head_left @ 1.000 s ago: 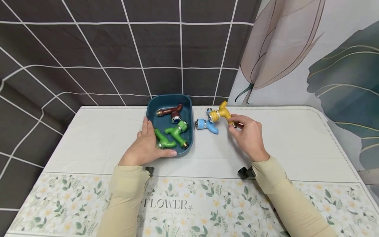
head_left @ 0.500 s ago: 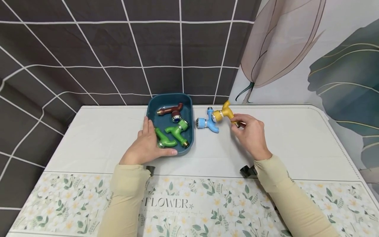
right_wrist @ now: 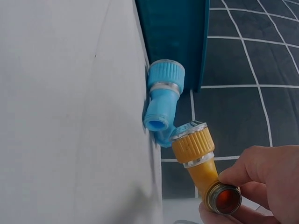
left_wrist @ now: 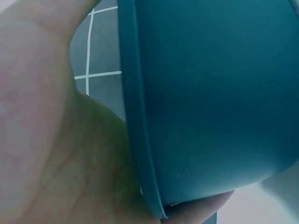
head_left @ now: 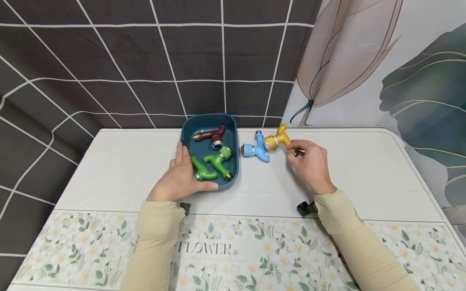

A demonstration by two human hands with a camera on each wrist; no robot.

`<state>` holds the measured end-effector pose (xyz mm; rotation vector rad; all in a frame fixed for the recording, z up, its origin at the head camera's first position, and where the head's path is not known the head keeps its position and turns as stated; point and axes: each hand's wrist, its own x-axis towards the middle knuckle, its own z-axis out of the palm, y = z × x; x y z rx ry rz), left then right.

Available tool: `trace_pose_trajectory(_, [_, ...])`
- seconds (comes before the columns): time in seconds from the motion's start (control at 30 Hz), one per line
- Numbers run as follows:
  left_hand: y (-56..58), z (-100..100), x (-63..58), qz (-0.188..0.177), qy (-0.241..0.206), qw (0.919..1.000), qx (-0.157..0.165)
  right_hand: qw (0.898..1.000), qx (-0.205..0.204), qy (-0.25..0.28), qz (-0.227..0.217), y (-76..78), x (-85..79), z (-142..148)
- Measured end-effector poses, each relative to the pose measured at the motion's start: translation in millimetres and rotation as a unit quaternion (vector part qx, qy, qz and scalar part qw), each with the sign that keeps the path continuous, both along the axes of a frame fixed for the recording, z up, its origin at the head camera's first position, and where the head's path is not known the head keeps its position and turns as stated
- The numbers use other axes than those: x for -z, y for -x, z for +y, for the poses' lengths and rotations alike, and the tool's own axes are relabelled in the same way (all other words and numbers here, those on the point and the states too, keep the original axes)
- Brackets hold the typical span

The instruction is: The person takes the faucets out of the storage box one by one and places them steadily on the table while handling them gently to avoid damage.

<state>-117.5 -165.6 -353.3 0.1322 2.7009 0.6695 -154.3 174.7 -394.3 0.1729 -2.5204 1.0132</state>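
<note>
A yellow plastic tap is pinched by its threaded inlet end in my right hand; its ribbed knob points left. In the right wrist view the tap's brass-coloured inlet faces the camera. A light-blue tap lies on the table just left of the yellow one, whose knob is close beside it. My left hand rests at the near-left corner of a dark teal basin, thumb along the front rim, fingers straight along the side. Inside lie a brown tap and two green taps.
A white cloth with a floral band covers the table. Behind it hangs a dark gridded curtain, with a leaf-patterned one to its right. Black camera mounts show at both wrists.
My right hand has shifted slightly right with the yellow tap, uncovering the blue tap's inlet that it overlapped. My left hand stays at the basin.
</note>
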Motion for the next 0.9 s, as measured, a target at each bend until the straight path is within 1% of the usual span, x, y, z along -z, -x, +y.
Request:
trace_pose_trajectory(0.33, [0.8, -0.5, 0.4, -0.006, 0.0, 1.0, -0.004, 1.0, 0.005, -0.006, -0.006, 3.1, 5.5, 3.0])
trace_pose_trajectory(0.5, [0.7, -0.1, 0.2, -0.004, -0.001, 1.0, -0.003, 1.0, 0.002, -0.011, -0.018, 4.0, 7.6, 4.4])
trace_pose_trajectory(0.7, [0.6, 0.5, -1.1, -0.002, -0.002, 1.0, -0.002, 0.999, 0.01, -0.011, -0.034, 3.7, 7.1, 5.7])
trace_pose_trajectory(0.9, [0.6, -0.3, -0.4, -0.003, 0.0, 1.0, -0.002, 0.999, 0.005, -0.011, -0.044, 3.7, 6.9, 4.7])
